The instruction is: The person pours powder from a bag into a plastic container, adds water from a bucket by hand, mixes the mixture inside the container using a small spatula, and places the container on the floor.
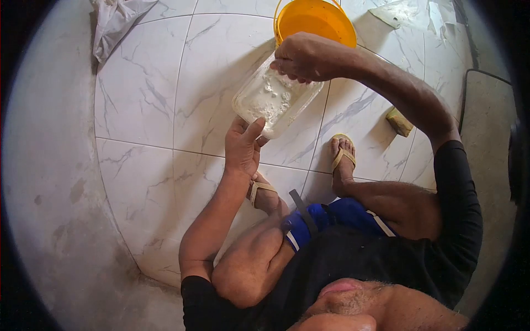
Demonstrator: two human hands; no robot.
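Observation:
A clear, rectangular plastic tub [247,103] is tilted above the tiled floor, with white powder [270,105] clumped and smeared across its bottom. My left hand [244,144] grips its near end, the thumb over the rim and the fingers underneath. Over the tub's far end is my right hand [309,58], knuckles up and fingers curled down toward the powder. Whatever those fingers may hold is hidden beneath the hand. Just beyond the right hand stands a yellow bucket [317,22] with its handle raised; its inside shows orange-yellow.
A white bag [117,25] lies at the far left by the wall. At the far right is a plastic bag [406,14] with white powder. A yellowish-green block [399,122] sits right of my sandalled foot [343,160]. Grey walls border both sides of the marbled tiles [138,110].

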